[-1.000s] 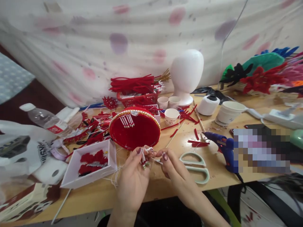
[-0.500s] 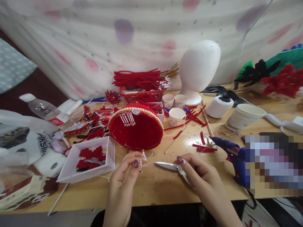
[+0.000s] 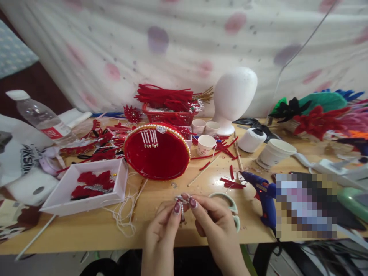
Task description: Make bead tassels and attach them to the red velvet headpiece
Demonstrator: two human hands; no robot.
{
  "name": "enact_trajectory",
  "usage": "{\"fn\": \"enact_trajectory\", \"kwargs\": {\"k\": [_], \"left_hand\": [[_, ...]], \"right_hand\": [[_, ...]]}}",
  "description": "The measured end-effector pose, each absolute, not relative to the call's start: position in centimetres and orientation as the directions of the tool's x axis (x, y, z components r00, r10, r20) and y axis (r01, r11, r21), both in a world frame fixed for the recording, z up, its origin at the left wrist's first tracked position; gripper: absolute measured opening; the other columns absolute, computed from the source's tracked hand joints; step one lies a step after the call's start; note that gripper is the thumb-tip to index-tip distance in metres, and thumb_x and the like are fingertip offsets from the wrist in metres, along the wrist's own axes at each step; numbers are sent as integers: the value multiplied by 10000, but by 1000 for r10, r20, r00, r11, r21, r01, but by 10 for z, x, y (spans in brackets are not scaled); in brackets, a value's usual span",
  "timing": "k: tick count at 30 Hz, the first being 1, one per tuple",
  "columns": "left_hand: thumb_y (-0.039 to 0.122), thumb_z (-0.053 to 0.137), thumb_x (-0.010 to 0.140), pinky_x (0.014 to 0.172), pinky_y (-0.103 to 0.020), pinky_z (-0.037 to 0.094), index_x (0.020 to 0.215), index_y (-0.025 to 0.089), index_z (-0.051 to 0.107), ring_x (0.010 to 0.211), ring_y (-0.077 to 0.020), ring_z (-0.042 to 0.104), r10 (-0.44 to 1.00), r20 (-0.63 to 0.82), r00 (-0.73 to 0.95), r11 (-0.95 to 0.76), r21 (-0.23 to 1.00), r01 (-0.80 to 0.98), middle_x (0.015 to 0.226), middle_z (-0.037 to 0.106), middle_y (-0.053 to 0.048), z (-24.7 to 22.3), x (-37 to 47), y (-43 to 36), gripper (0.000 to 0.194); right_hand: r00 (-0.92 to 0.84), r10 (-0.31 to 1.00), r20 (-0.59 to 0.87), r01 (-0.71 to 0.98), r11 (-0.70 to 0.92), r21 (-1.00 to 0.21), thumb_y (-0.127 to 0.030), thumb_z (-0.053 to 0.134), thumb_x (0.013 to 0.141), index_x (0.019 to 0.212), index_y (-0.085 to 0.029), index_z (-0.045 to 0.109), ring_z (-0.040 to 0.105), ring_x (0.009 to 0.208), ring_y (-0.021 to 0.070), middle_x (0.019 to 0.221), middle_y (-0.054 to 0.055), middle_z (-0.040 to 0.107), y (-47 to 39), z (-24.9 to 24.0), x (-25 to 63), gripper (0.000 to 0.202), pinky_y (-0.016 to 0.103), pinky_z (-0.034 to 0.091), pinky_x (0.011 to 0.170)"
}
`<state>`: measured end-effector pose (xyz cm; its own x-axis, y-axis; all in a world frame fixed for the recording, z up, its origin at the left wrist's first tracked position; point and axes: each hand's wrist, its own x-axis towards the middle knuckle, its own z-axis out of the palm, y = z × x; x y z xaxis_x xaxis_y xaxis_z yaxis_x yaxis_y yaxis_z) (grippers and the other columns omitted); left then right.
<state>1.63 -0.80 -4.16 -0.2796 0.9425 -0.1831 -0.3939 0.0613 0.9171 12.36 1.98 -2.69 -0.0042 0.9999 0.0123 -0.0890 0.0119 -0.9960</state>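
Close to the table's front edge, my left hand (image 3: 165,222) pinches a short string of small white beads (image 3: 182,207) between thumb and fingers. My right hand (image 3: 212,222) meets it there, its thumb and forefinger closed on the other side of the same bead string. Scissors with pale green handles (image 3: 234,205) lie behind my right hand, their blades hidden. Beyond my hands a round red velvet headpiece (image 3: 158,157) stands tilted with its hollow side towards me. It has a pearl and gold rim and several hanging bead strands (image 3: 149,138).
A white box (image 3: 120,188) with red flower pieces stands left, loose white thread (image 3: 122,216) beside it. A blue glue gun (image 3: 263,195) lies right. Behind are paper cups (image 3: 206,145), a foam head (image 3: 235,92), a thread cone (image 3: 251,140) and a red basket (image 3: 172,117).
My right hand has left the scissors and moved over to the bead string. Both hands are now together, lower and nearer the table's front edge. The view has shifted to the right.
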Motion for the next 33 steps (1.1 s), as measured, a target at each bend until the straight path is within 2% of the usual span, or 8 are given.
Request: {"fn": "enact_trajectory", "kwargs": {"k": [5, 10, 13, 17, 22, 26, 30, 33], "left_hand": [[531, 719, 823, 798, -281, 536, 833, 200, 801, 850, -211, 643, 953, -90, -290, 24, 974, -223, 880, 715, -70, -41, 23, -10, 341], [558, 616, 885, 876, -308, 556, 1004, 223, 746, 1003, -243, 692, 910, -102, -402, 89, 995, -53, 1049, 750, -79, -33, 8, -1, 378], [532, 576, 912, 932, -298, 530, 1056, 247, 736, 1096, -233, 677, 964, -110, -243, 108, 994, -19, 1121, 751, -60, -29, -4, 8, 356], [494, 558, 929, 717, -247, 520, 835, 216, 687, 789, -177, 677, 992, -128, -2, 128, 991, 35, 811, 711, -13, -26, -10, 16, 321], [464, 558, 925, 576, -200, 443, 756, 202, 637, 604, -121, 565, 972, -104, -212, 129, 986, 110, 650, 620, 23, -22, -11, 14, 321], [518, 528, 930, 464, -192, 377, 932, 205, 715, 455, -106, 423, 954, -208, -216, 239, 963, 128, 491, 440, 71, -19, -12, 10, 365], [429, 664, 858, 690, -237, 555, 979, 214, 751, 646, -150, 651, 952, -290, 97, 292, 956, -8, 665, 674, 9, -24, -9, 11, 262], [395, 626, 880, 724, -236, 562, 913, 210, 758, 782, -177, 713, 960, -257, 111, 262, 964, -37, 828, 756, -36, -27, -3, 11, 229]], "right_hand": [[118, 990, 74, 79, 65, -995, -511, 696, 857, 807, -219, 817, 358, 459, 81, 563, -12, 503, 17, -33, 133, 320, 209, 307, 398], [6, 1000, 16, 47, 16, -999, -557, 702, 841, 731, -171, 772, 315, 449, 71, 501, -41, 398, 26, -40, 142, 408, 207, 232, 398], [-53, 997, -58, -14, -58, -998, -578, 731, 809, 676, -173, 745, 276, 451, 64, 493, -51, 377, 28, -39, 141, 426, 214, 220, 413], [-83, 992, -97, 22, -96, -995, -583, 739, 798, 628, -183, 715, 311, 480, 81, 501, -35, 447, 29, -35, 141, 435, 225, 276, 453], [-94, 995, 14, 216, 34, -976, -537, 666, 874, 624, -195, 701, 487, 558, 124, 567, 8, 607, 33, -35, 147, 426, 239, 357, 542], [-25, 997, 76, 319, 80, -944, -486, 638, 904, 649, -207, 708, 503, 564, 124, 596, 1, 626, 31, -34, 146, 384, 240, 350, 539], [-82, 970, 230, 328, 245, -912, -364, 625, 930, 681, -210, 699, 574, 566, 114, 604, -19, 658, 35, -32, 146, 302, 207, 411, 559], [-122, 951, 284, 353, 309, -883, -306, 626, 929, 669, -206, 670, 561, 517, 97, 566, -37, 641, 39, -31, 149, 281, 190, 397, 515]]}}
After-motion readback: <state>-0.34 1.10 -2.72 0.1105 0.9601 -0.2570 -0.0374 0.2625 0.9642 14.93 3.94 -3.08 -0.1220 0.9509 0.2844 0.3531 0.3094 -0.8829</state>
